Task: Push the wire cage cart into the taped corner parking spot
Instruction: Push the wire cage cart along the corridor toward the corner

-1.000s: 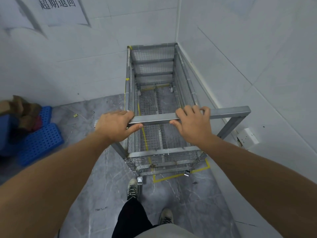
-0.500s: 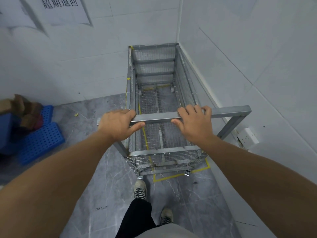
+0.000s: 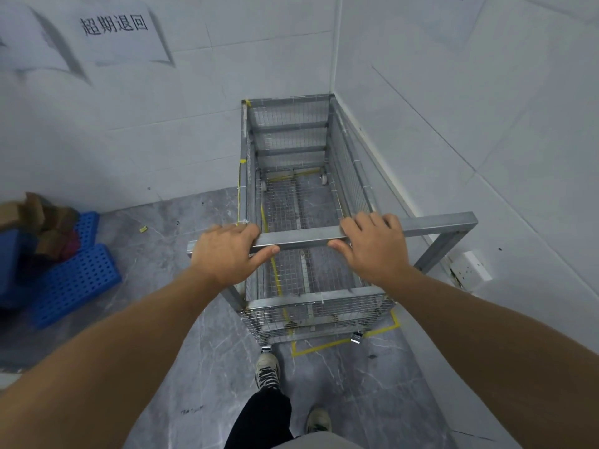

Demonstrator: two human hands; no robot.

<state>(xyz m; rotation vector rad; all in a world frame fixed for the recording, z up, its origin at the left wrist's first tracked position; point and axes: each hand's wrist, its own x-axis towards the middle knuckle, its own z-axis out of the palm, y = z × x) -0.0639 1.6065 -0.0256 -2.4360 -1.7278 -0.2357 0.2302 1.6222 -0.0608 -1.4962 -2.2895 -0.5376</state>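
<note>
Walls [image 3: 453, 92] of pale tile meet in a corner at 12 o'clock, and the grey marbled floor [image 3: 201, 367] runs up to them. Filling that corner is the wire cage cart [image 3: 291, 196], long and narrow, its far end close against the back wall and its right side just beside the side wall at 1 o'clock. Yellow tape [image 3: 324, 345] marks a rectangle on the floor; its near corner shows just outside the cart's near end, and more of it is visible through the mesh bottom. The cart's handle bar [image 3: 301, 236] crosses the middle of the view and juts out to 3 o'clock. At 9 o'clock blue plastic pallets [image 3: 74, 280] lie on the floor with brown cardboard scraps [image 3: 39, 218] heaped beside them. A paper sign [image 3: 113, 27] hangs on the back wall at 11 o'clock, and a white wall socket [image 3: 473, 265] sits low on the side wall at 3 o'clock. The left hand [image 3: 227, 251] is curled around the bar's left part, thumb underneath; the right hand [image 3: 372, 247] is closed over it further right, fingers draped over the top. One shoe [image 3: 267, 367] stands at 6 o'clock, just behind a caster [image 3: 356, 337].
</note>
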